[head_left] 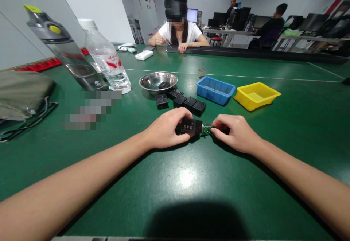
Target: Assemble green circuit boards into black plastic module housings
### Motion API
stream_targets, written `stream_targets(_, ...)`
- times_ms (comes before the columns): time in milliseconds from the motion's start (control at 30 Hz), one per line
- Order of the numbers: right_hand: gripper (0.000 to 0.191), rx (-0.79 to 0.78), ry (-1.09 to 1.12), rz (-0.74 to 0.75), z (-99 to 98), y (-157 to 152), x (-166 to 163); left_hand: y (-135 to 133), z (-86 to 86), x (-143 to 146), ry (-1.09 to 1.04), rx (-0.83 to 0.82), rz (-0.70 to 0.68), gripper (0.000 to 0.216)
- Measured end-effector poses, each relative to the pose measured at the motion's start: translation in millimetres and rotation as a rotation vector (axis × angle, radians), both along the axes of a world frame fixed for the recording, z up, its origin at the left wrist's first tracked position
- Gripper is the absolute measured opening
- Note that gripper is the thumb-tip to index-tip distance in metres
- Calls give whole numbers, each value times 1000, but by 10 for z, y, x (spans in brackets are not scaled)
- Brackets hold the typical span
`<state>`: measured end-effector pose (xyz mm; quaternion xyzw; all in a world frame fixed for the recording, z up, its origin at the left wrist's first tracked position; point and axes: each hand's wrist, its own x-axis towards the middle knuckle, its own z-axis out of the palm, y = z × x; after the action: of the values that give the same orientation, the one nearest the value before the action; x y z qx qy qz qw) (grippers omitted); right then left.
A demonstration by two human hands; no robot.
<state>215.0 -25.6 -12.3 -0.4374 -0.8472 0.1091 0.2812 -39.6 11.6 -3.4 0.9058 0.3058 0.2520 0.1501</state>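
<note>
My left hand (175, 128) grips a small black plastic case (191, 126) marked "SPD" between thumb and fingers. A green circuit board (206, 130) sticks out of the right end of the case. Its outer end is pinched by the thumb and fingertips of my right hand (232, 131). How much of the board lies inside the case is hidden. Beyond my hands, several similar black cases (199, 107) lie on the green table (164, 182), and a steel bowl (147, 86) behind them has black pieces in it.
A blue bin (216, 96) with small bits inside and a yellow bin (253, 102) stand beyond my right hand. At left are a sports bottle (73, 58), a water bottle (109, 62) and a grey-green bag (22, 91). Across the table another person (177, 29) works with a tool.
</note>
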Motion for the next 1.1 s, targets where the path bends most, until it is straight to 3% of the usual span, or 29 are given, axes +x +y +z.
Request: stream_targets(1100,10,-18,-2,-7,16,-8,-8,5,-4,-11,-39,22,19,25)
